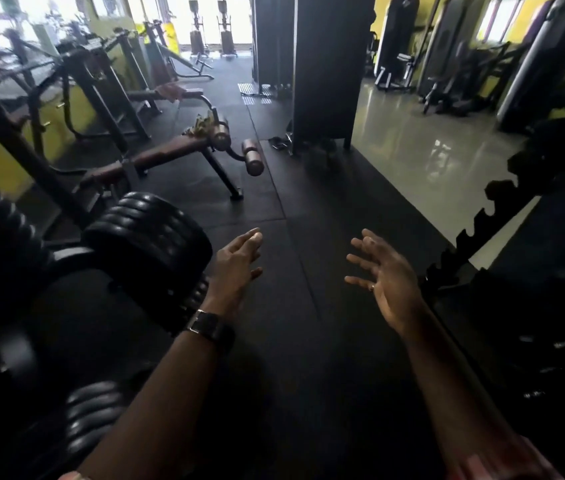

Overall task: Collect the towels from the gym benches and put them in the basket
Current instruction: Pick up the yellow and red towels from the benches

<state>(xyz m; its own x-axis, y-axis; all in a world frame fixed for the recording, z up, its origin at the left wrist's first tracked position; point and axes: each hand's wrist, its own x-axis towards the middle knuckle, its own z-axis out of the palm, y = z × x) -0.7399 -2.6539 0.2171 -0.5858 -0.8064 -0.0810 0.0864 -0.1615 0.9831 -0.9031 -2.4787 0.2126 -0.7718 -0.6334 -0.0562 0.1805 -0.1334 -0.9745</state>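
Black weights sit at left. On the bench ahead, a yellowish towel lies by the roller pads; another rests on the farther bench. Left hand and right hand are spread, holding nothing.

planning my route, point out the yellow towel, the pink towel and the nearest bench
yellow towel (200, 125), head view, on its crumpled middle
pink towel (169, 90), head view, on its draped top
nearest bench (173, 151), head view, on the brown pad
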